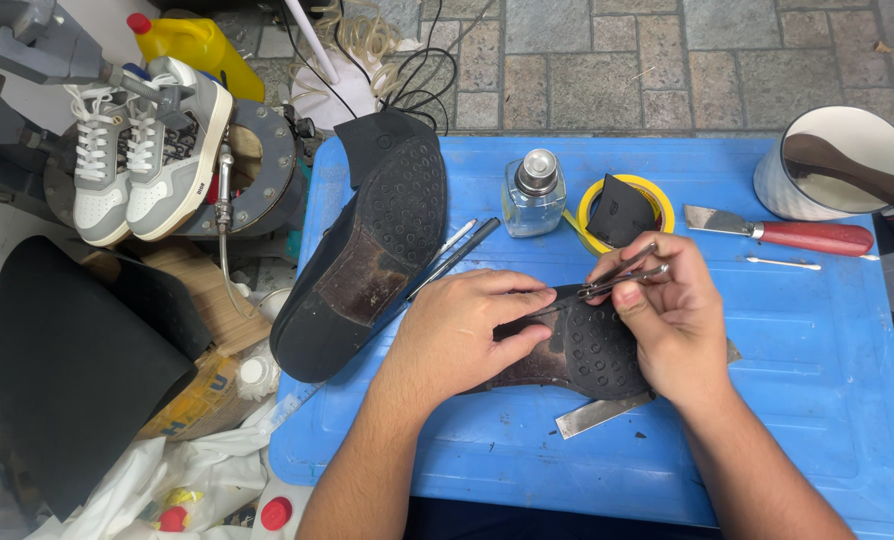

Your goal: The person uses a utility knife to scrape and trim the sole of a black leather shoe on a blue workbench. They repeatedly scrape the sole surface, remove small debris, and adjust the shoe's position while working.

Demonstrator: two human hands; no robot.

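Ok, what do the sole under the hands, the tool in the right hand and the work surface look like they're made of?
The shoe sole looks like black rubber: matte, with moulded round studs, and a worn brown patch that may be leather. The tool in the right hand looks like bare steel: thin, grey and shiny. The work surface looks like blue moulded plastic: smooth, with ribbed lines and scuffs. The left hand presses on the sole.

Dark shoe (567, 352): sole up, studded rubber tread, worn brown waist; lying across the blue table (817, 400)'s near middle. Metal tweezers (622, 275): slim, closed, tips at the shoe's upper edge.
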